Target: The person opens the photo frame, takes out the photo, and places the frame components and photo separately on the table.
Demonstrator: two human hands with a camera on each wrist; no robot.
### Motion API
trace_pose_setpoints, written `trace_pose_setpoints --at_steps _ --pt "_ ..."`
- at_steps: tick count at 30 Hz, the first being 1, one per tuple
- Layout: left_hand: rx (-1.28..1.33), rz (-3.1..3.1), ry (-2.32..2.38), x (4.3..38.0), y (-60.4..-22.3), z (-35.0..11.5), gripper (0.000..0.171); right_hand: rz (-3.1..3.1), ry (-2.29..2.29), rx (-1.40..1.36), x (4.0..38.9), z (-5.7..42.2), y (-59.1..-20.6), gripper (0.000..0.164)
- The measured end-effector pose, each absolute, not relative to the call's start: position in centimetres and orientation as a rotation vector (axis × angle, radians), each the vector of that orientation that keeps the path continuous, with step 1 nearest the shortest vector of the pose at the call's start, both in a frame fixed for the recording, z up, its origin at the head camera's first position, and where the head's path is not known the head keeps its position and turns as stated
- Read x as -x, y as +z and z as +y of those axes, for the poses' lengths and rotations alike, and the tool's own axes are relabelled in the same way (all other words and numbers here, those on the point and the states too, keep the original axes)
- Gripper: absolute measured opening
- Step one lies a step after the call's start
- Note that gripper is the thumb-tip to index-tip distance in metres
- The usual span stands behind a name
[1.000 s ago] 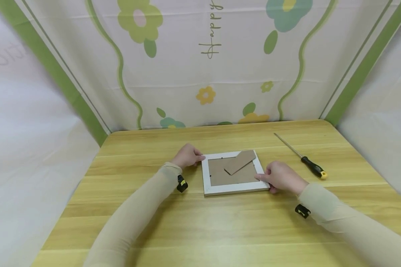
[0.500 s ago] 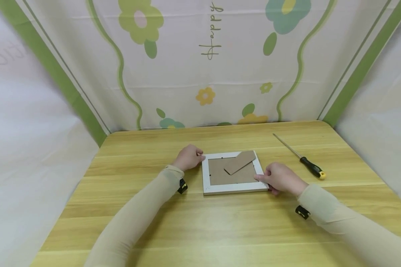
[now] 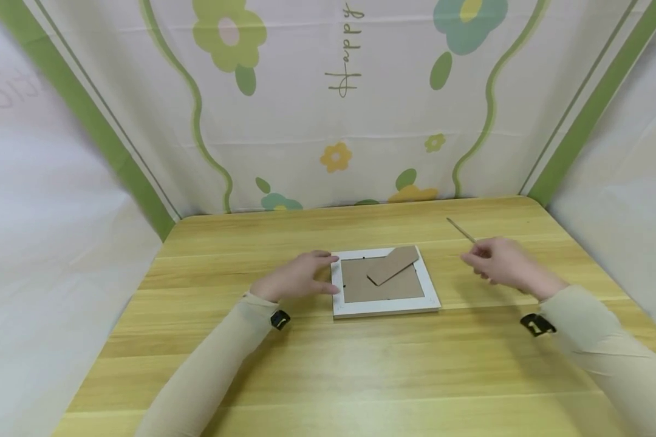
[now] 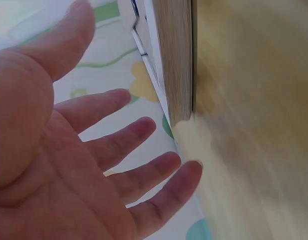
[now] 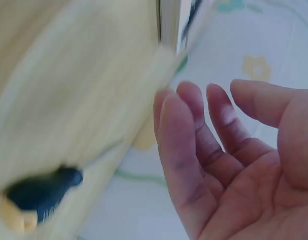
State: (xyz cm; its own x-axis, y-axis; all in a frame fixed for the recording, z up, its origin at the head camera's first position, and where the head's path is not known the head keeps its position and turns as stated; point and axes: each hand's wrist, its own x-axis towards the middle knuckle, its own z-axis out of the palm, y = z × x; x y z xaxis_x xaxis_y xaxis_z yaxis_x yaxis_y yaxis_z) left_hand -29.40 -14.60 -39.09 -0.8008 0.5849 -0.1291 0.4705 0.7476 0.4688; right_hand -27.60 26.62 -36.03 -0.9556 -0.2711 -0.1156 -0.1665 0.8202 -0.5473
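A white picture frame (image 3: 385, 308) lies back up on the wooden table, its brown backing board (image 3: 361, 291) and folded cardboard stand (image 3: 396, 264) showing. My left hand (image 3: 300, 276) is at the frame's left edge with fingers and thumb spread; the left wrist view shows the palm bare beside the frame's wood-coloured side (image 4: 176, 60). In the head view my right hand (image 3: 500, 261) hovers over a screwdriver, hiding its handle and leaving the thin shaft (image 3: 460, 229) visible. The right wrist view has the black and yellow handle (image 5: 38, 195) apart from my loosely bent fingers, which hold nothing.
The wooden table (image 3: 361, 376) ends at a rounded back edge against a flowered cloth (image 3: 306, 109). Pale cloth (image 3: 49, 243) hangs at the left side, and more on the right. A small black device is strapped at each wrist.
My right hand has let go of the frame's lower right corner and moved right, over the screwdriver. My left hand has loosened its hold at the upper left corner and spread its fingers.
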Motion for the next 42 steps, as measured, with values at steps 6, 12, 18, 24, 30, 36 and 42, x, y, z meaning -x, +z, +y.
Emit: trace_pose_setpoints --at_steps 6,12,18,24,30,36,42 --pt "-0.837 2.678 0.606 27.5 -38.9 -14.5 0.088 2.968 -0.691 0.314 28.6 29.8 -35.4 0.044" --pt "-0.859 2.683 0.611 26.7 -39.3 -13.9 0.092 2.997 -0.595 0.302 29.2 31.7 -36.3 0.044" --pt "-0.836 2.663 0.584 26.7 -40.0 -13.7 0.094 2.95 -0.48 0.251 29.1 32.9 -37.6 0.048" --pt "-0.815 2.673 0.58 26.9 -40.5 -13.7 0.096 2.952 -0.398 0.292 29.3 33.4 -39.0 0.052" --pt "-0.808 2.674 0.575 27.1 -40.7 -13.7 0.097 2.977 -0.341 0.289 29.6 33.5 -39.8 0.049" --pt "-0.808 2.671 0.559 27.1 -40.7 -13.6 0.098 2.968 -0.311 0.275 29.8 33.8 -40.2 0.05" --pt "-0.811 2.684 0.531 27.1 -40.8 -13.5 0.099 2.949 -0.391 0.215 29.8 33.9 -40.2 0.051"
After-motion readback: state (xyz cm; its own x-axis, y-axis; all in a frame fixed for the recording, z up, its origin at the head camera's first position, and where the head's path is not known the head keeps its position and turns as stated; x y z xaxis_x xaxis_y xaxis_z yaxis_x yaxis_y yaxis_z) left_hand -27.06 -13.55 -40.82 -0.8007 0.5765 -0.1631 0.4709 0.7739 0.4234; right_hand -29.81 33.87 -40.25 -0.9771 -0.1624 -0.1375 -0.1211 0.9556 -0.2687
